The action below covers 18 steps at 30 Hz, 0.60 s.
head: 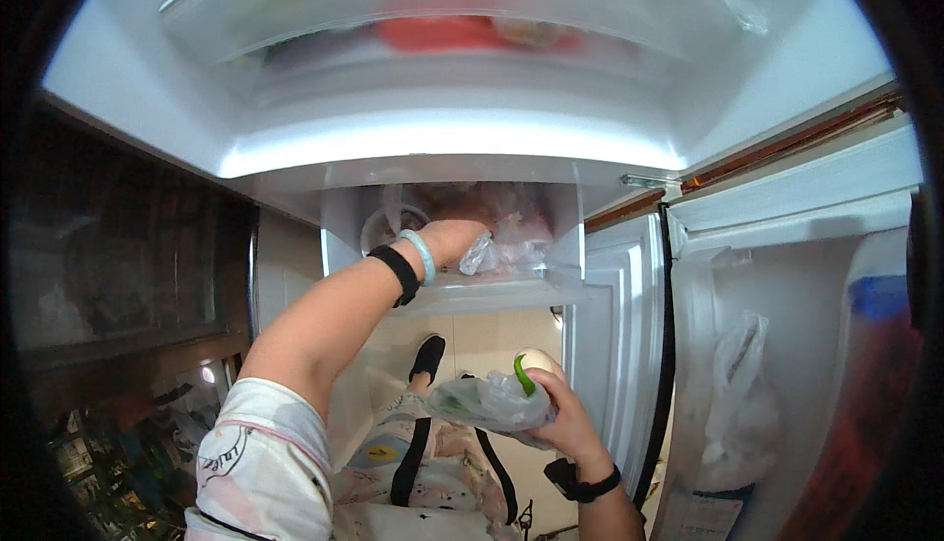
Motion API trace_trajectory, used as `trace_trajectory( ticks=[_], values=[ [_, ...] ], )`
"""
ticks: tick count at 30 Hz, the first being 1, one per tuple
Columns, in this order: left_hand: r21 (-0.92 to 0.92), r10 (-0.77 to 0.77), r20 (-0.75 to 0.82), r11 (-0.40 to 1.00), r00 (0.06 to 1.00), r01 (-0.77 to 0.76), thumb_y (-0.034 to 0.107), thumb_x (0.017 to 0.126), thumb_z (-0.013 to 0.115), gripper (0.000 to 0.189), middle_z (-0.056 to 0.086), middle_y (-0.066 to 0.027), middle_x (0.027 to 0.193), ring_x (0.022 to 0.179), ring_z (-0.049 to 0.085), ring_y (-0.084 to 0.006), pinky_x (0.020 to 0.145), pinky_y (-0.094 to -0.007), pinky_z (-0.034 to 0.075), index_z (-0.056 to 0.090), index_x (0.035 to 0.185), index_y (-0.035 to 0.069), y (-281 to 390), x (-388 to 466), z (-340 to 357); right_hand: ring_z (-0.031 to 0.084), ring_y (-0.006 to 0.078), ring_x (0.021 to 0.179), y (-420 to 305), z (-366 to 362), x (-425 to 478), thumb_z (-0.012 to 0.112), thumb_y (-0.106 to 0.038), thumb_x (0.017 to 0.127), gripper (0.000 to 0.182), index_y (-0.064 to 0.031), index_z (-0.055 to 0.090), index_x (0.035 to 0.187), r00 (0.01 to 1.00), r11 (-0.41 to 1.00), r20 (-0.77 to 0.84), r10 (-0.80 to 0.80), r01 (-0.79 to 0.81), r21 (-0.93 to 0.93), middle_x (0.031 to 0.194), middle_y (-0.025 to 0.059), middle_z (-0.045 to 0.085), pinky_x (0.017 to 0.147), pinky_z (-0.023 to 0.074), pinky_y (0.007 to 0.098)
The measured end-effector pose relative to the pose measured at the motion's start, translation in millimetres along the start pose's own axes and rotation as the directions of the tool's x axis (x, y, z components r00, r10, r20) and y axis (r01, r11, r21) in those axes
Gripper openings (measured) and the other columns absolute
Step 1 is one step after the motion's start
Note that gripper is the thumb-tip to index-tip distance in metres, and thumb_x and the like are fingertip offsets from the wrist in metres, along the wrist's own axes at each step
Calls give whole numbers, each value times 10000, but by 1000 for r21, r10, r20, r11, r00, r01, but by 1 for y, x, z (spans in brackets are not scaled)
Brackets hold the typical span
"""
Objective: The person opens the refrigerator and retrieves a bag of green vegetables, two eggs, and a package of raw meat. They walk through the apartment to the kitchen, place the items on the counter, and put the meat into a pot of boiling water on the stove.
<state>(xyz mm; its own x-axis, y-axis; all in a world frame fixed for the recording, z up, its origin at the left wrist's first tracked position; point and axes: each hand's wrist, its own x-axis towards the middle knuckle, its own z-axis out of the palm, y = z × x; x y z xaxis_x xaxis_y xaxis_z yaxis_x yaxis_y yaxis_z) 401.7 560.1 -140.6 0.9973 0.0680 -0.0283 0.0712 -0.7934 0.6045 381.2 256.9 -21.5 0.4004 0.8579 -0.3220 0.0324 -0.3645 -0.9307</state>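
My left hand [457,238] reaches into a pulled-out, clear-sided refrigerator drawer [516,286]; its fingers are hidden, so its grip does not show. Beside it lies a translucent plastic bag [516,246] with pinkish contents. A round white container [380,227] stands at the drawer's left side. Below and to the right of the drawer, my right hand [564,419] holds a translucent plastic bag [490,401] with greenish contents. A green chili pepper [524,375] sticks up by its thumb. A pale, round item [542,362] shows just behind that hand.
Above the drawer is the lit refrigerator interior [442,124]. Its open door [737,224] stands at the right, with a white plastic bag [741,408] inside. A lower door panel [619,320] is near my right hand. A dark cabinet [140,246] is at the left.
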Motion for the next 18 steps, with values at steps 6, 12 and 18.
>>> trace_trajectory(
  ticks=[6,12,18],
  values=[
    [107,-31,216,994,976,7,204,820,486,264,567,-187,1046,982,527,-336,850,-363,429,568,978,9,9,-4,-33,389,303,1207,-6,-1,1,769,5,530,654,-123,532,1126,999,998,-10,45,-44,38,1294,133,362,1007,321,352],
    [-35,141,-51,989,989,-143,222,788,567,319,591,-142,1016,884,556,-291,811,-337,445,547,1050,42,-13,-35,-55,392,301,1209,-7,-1,0,755,23,524,647,-114,532,1116,999,999,15,39,-39,16,1286,135,376,1009,323,349],
    [-602,-285,-105,781,953,167,285,889,496,316,611,-73,929,867,552,-148,784,-318,442,583,998,2,11,-49,-72,441,212,1153,-4,0,-3,705,49,533,684,-51,484,1173,1000,999,18,0,1,-49,1236,87,423,979,342,299]
  ],
)
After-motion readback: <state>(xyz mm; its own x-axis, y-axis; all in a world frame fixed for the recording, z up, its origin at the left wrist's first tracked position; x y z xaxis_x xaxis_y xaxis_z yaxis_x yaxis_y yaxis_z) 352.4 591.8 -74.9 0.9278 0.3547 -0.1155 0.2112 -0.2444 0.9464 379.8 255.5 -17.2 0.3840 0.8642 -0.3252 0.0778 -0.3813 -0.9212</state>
